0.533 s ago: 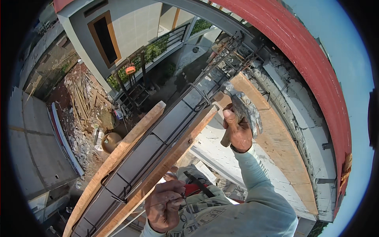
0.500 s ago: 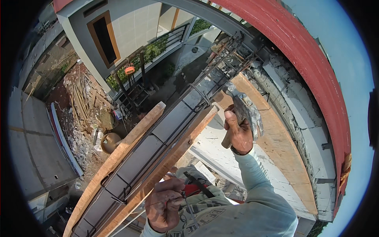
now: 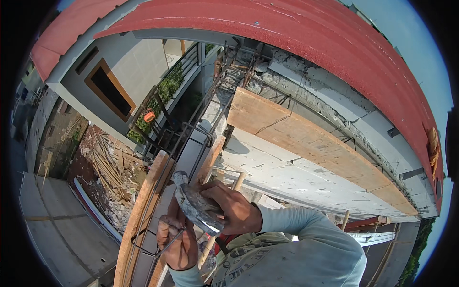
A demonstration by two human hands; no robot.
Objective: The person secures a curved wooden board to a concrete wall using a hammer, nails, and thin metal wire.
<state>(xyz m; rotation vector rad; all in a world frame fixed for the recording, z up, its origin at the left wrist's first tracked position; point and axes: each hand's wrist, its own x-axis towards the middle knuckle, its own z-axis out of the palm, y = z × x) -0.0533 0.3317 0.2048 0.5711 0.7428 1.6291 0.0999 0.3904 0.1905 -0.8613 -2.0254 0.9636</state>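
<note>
- A broad plank [image 3: 306,134] is set beyond the right forearm; stiffness and a rough surface are to be expected.
- A left board [image 3: 138,210] and a right board [image 3: 210,160], both narrow, are placed on either side of the steel bars [image 3: 209,139].
- The hammer [image 3: 193,203] is positioned above the left hand; contact cannot be confirmed. It is judged rigid and head-heavy; firm hold should be taken on the handle, here hidden, clear of the claw.
- The right hand [image 3: 236,210] is closed around the hammer near its head.
- The left hand [image 3: 180,246] is curled, palm up; a thin metal rod [image 3: 171,242], presumably light and stiff, appears pinched at the fingertips.
</note>
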